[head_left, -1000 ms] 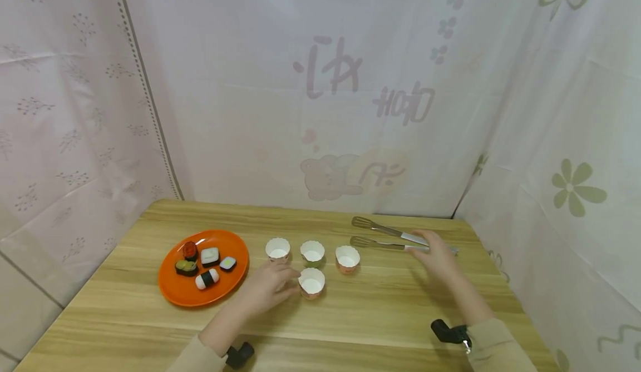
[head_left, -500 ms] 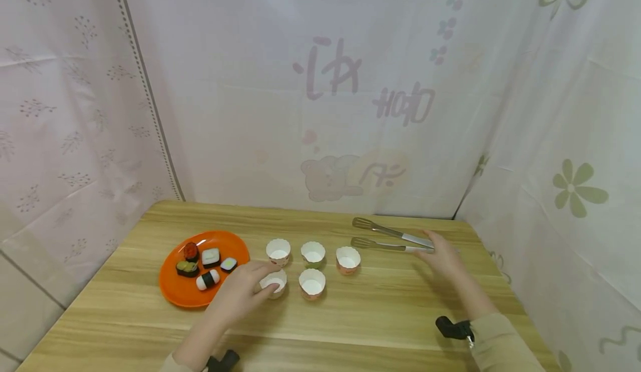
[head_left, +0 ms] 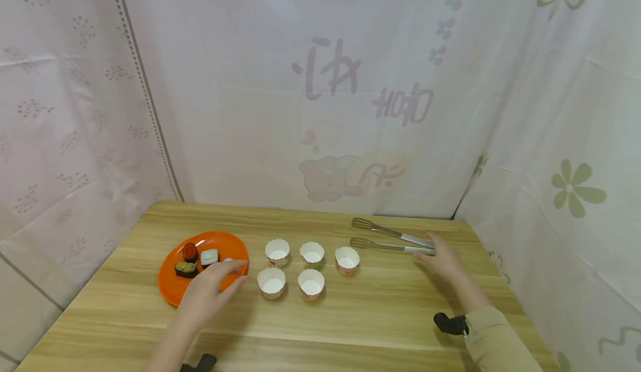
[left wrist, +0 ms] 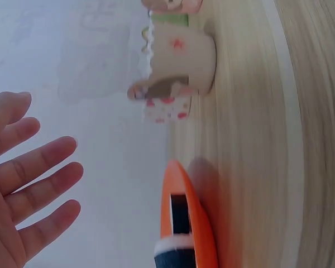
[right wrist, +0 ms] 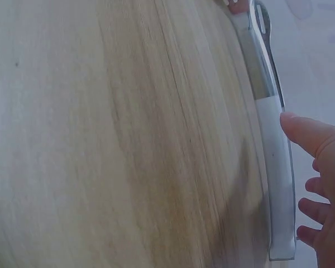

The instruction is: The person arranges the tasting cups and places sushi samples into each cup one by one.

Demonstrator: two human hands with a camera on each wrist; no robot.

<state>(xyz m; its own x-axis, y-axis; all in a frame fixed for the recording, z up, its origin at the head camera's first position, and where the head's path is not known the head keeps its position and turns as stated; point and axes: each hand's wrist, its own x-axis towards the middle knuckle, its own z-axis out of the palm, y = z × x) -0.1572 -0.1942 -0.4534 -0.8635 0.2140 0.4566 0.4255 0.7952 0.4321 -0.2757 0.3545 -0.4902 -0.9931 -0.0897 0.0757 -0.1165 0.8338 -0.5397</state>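
Observation:
My left hand (head_left: pixel 204 295) hovers over the right front of an orange plate (head_left: pixel 172 294), fingers spread and holding nothing in the left wrist view. Toy sushi pieces lie on the plate, among them a red-topped one (head_left: pixel 190 252), a yellow-green-topped one (head_left: pixel 186 269) and a white one (head_left: pixel 209 257); the hand covers part of the others. Right of it stand several paper baking cups, the nearest a front-left cup (head_left: pixel 271 283). My right hand (head_left: pixel 444 258) reaches over the handle of metal tongs (right wrist: pixel 276 167) lying spread on the table. Its thumb is at the handle; firm contact cannot be told.
A front-right cup (head_left: pixel 311 284) and a back row with a left cup (head_left: pixel 277 253), a green cup (head_left: pixel 312 255) and a right cup (head_left: pixel 347 260) stand mid-table. Patterned curtains (head_left: pixel 250 110) enclose the back and sides of the wooden table (head_left: pixel 370 316).
My left hand has drawn a paper cup leftward to the front row, let it go, and moved left over the plate. My right hand has shifted slightly right along the tongs, which lie still.

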